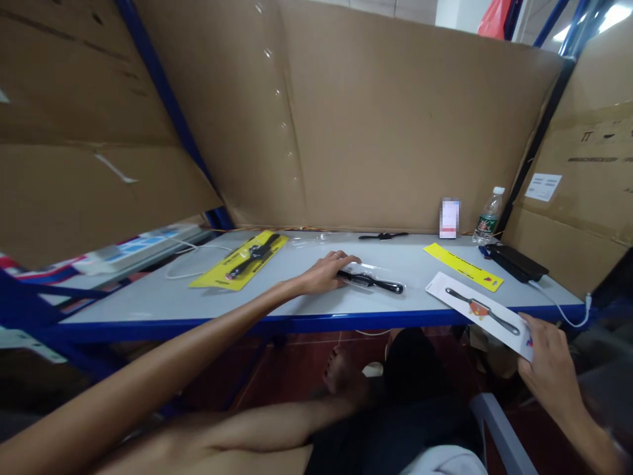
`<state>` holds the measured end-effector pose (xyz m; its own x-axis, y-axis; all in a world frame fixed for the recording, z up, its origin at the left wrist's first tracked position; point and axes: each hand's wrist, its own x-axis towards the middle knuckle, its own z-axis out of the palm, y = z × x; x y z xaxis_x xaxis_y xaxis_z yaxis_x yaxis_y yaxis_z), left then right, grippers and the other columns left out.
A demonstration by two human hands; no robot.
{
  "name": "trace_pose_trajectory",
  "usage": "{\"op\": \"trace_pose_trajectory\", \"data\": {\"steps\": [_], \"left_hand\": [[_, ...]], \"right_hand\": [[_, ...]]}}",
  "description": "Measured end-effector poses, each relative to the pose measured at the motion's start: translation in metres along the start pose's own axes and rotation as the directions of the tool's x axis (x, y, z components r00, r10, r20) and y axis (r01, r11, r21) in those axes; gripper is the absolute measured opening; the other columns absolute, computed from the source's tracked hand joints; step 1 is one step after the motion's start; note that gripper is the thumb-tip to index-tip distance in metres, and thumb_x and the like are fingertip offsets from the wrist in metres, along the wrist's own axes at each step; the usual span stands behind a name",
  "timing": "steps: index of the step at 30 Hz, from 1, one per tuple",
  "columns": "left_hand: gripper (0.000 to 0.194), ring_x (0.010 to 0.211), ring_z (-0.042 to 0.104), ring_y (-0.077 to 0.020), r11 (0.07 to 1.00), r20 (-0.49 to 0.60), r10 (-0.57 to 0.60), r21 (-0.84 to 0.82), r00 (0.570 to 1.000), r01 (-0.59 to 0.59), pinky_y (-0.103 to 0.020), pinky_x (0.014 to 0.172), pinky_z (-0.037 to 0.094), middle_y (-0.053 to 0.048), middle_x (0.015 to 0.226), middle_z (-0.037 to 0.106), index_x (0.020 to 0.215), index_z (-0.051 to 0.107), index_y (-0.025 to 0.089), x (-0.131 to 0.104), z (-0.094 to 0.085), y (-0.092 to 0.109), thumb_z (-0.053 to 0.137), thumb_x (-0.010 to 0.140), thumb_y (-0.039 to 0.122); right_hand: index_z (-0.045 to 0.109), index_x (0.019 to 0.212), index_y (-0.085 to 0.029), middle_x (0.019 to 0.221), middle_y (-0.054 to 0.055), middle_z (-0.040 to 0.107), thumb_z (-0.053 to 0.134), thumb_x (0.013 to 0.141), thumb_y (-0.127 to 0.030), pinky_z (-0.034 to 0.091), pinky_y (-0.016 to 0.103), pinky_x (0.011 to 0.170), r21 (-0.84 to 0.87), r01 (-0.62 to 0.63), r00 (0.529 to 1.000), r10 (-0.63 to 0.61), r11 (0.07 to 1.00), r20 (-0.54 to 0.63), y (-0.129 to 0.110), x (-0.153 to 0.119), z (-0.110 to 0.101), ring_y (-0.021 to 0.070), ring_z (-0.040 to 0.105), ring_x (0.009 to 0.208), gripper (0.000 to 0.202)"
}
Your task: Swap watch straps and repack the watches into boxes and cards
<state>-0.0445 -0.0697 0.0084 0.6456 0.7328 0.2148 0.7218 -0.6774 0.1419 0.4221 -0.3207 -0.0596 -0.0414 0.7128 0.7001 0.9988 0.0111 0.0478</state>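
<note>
On the table, a black spokeshave (378,283) lies in a clear plastic blister. My left hand (327,272) is closed on the left end of this pack, and the fingers partly cover it. At the table's front edge, my right hand (550,356) grips the lower right corner of a white backing card (457,307) printed with a picture of a spokeshave. The card is tilted, its far end over the tabletop. Just behind it lies a yellow backing card (465,266). To the left, a packaged spokeshave (254,254) rests on another yellow card.
A loose black spokeshave (383,235) and clear plastic lie along the back. A phone (449,219), a water bottle (488,218) and a black power bank (517,260) with a white cable stand or lie at right. A power strip (141,247) is at left. Cardboard walls enclose the table.
</note>
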Motion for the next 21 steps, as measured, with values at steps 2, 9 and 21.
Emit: {"op": "trace_pose_trajectory", "data": {"steps": [2,9,21], "left_hand": [[0.063,0.120,0.053,-0.0307,1.000,0.001,-0.010,0.014,1.000,0.010,-0.045,0.100,0.046,-0.011,0.128,0.056,0.144,0.052,0.029,-0.001,0.000,0.003,0.060,0.081,0.019],[0.071,0.120,0.052,-0.0320,0.997,-0.011,0.000,0.076,1.000,0.000,-0.048,0.100,0.046,-0.013,0.133,0.053,0.147,0.049,0.028,-0.003,-0.002,0.011,0.055,0.077,0.012],[0.071,0.120,0.052,-0.0321,0.995,0.006,0.024,0.099,1.000,-0.024,-0.046,0.096,0.047,-0.013,0.132,0.055,0.146,0.050,0.029,-0.003,-0.003,0.012,0.054,0.077,0.013]], "right_hand": [[0.037,0.152,-0.021,0.117,0.016,0.054,0.050,0.079,-0.012,0.051,0.052,0.094,0.013,-0.005,1.000,0.005,1.000,-0.020,-0.004,0.005,-0.001,0.0357,0.056,0.107,0.075],[0.041,0.156,-0.029,0.122,0.014,0.050,0.050,0.079,-0.010,0.051,0.050,0.098,0.088,0.029,0.999,-0.032,0.996,0.024,-0.014,0.012,-0.007,0.0332,0.056,0.110,0.080],[0.061,0.144,-0.030,0.126,0.011,0.055,0.048,0.072,-0.002,0.054,0.042,0.098,0.159,0.189,0.961,-0.216,0.969,0.173,0.024,0.037,-0.007,0.0274,0.060,0.114,0.079]]}}
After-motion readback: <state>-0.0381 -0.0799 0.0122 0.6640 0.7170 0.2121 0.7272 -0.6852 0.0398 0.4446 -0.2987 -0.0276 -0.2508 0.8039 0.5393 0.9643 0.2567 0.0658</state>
